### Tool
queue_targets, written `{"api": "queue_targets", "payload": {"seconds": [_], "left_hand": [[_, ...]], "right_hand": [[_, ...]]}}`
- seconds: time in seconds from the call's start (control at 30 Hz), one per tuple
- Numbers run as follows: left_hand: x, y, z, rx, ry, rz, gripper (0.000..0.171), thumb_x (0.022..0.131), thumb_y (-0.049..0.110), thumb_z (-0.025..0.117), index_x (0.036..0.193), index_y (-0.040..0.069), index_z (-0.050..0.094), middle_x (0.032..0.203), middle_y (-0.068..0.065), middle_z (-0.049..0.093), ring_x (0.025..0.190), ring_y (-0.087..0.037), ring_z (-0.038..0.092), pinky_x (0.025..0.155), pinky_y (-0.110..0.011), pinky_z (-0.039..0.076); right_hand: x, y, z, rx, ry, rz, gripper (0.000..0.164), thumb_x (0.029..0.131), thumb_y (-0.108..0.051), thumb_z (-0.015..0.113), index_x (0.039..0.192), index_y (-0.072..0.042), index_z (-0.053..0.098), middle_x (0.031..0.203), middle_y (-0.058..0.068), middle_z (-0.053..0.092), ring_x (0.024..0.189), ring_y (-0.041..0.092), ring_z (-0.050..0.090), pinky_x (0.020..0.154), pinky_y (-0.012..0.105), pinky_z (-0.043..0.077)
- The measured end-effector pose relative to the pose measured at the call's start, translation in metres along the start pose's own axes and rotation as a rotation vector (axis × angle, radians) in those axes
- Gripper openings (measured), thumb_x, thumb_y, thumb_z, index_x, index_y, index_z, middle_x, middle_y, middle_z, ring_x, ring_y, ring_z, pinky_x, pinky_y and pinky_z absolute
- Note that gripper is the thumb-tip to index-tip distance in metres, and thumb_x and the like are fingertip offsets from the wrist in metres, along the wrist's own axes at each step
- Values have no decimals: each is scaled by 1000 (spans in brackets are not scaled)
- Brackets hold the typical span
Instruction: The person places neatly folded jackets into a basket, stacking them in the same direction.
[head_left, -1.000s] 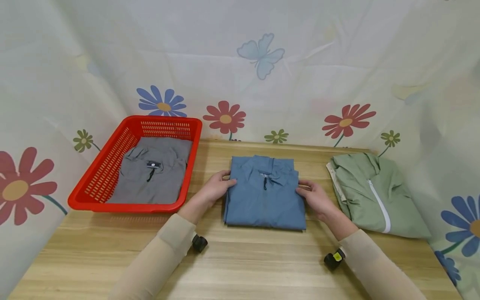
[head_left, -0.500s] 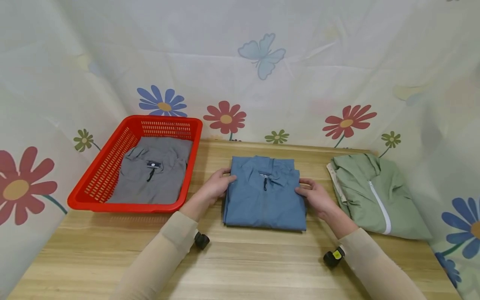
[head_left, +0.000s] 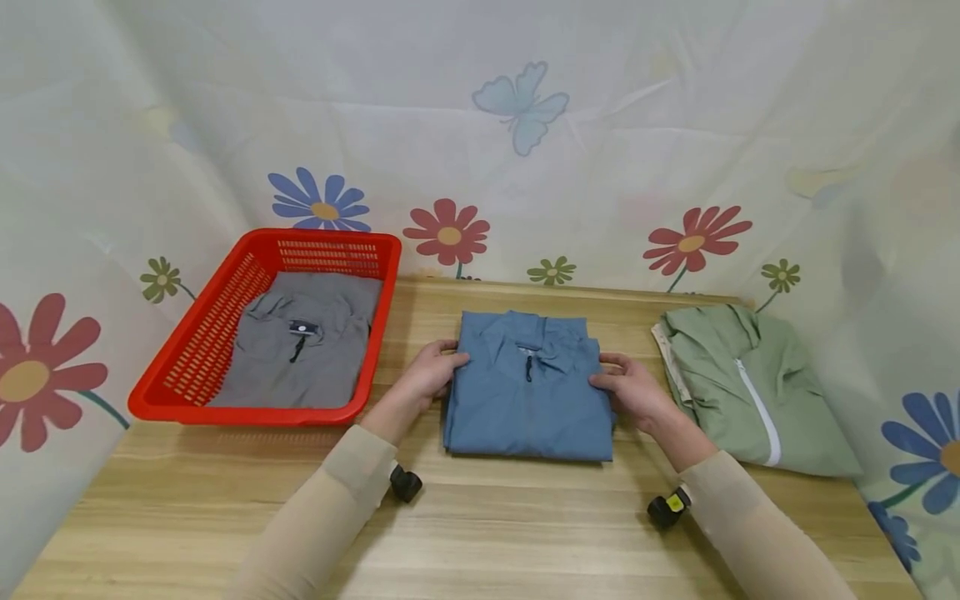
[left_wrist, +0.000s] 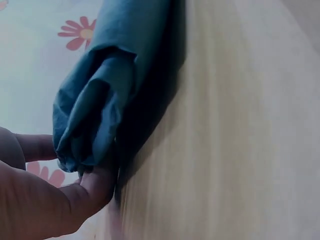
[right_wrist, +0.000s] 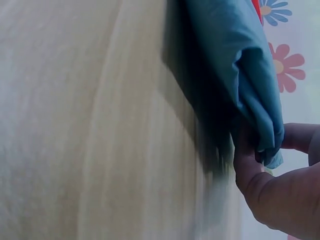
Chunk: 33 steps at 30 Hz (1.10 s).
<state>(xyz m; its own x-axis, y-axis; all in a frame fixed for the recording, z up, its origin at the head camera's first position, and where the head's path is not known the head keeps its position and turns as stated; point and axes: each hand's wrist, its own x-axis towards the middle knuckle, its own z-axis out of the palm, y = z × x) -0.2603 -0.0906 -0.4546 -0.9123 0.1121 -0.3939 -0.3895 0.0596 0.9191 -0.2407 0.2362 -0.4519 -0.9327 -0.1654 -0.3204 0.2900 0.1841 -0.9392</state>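
Observation:
A neatly folded blue jacket [head_left: 528, 417] lies in the middle of the table, collar and short black zip pull facing up. On its left side edge my left hand [head_left: 431, 372] pinches the folded layers, thumb on top and fingers tucked beneath. My right hand [head_left: 632, 389] grips the opposite edge in the same way. In the left wrist view, the jacket's folded layers [left_wrist: 95, 100] sit between thumb and fingers, a dark shadow under them. The right wrist view has the other side of the jacket [right_wrist: 235, 55] held likewise, also above a dark shadow.
A red plastic basket [head_left: 142, 392] stands on the left of the wooden table [head_left: 510, 533], with a folded grey garment [head_left: 292, 371] inside. At the right lies a folded green jacket [head_left: 795, 417] with a white zip. A flowered curtain [head_left: 637, 133] hangs behind.
Both hands keep their hold on the blue jacket's sides and barely move. The head view has shifted slightly, so the basket appears a little farther left.

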Motion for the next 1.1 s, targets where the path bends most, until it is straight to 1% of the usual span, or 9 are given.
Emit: {"api": "queue_targets", "payload": {"seconds": [0.13,0.2,0.3,0.37,0.43,0.57,0.7,0.97,1.1], "left_hand": [[-1,-1,1,-8,21,19,53,104,13,59,153,3,42,111,-11,62,81,-14,60,68,-27,52],[-2,-1,2,-2,25,30,52,103,13,60,152,4,43,96,-7,61,70,-12,56,63,-26,49],[-5,-1,3,11,28,50,51,102,12,61,151,6,45,75,-1,52,49,-10,41,51,-24,39],[-6,-1,4,21,30,60,51,102,12,62,150,7,46,66,1,47,42,-9,29,46,-24,31],[-6,-1,4,25,30,72,50,101,12,62,149,8,46,64,2,47,40,-9,28,44,-24,29],[-8,1,6,25,31,84,50,101,12,63,148,7,47,76,-4,57,45,-10,36,48,-25,34],[-11,3,7,18,28,93,51,101,11,62,149,6,46,99,-11,65,55,-13,48,56,-27,42],[-22,10,4,9,27,146,49,101,9,61,147,4,46,117,-18,67,86,-21,63,75,-32,51],[-32,16,2,1,19,150,48,102,9,61,148,5,46,124,-20,64,101,-26,64,85,-36,53]], "right_hand": [[-3,-4,0,12,1,-10,68,102,-3,59,158,7,22,136,27,51,92,11,63,74,28,55],[-5,-6,0,19,3,-11,68,101,-2,59,157,7,22,130,22,53,90,10,63,73,27,55],[-7,-11,1,23,1,-14,68,100,0,59,157,7,22,122,16,55,89,10,62,72,27,55],[-9,-14,2,24,1,-18,68,100,0,59,156,7,23,121,14,54,89,11,61,72,27,55],[-10,-17,2,25,-4,-23,68,100,0,59,157,6,23,121,14,53,92,11,60,74,28,54],[-12,-22,4,21,-4,-30,68,101,-1,58,158,5,22,128,18,50,97,13,60,78,28,55],[-15,-27,5,13,-16,-54,67,101,0,57,158,6,21,130,20,51,98,13,62,78,29,56],[-21,-42,7,30,-54,-90,67,102,0,56,159,5,20,130,19,53,100,13,63,82,29,56],[-25,-51,8,37,-80,-123,66,102,0,56,158,6,22,132,20,53,103,15,63,84,30,57]]}}
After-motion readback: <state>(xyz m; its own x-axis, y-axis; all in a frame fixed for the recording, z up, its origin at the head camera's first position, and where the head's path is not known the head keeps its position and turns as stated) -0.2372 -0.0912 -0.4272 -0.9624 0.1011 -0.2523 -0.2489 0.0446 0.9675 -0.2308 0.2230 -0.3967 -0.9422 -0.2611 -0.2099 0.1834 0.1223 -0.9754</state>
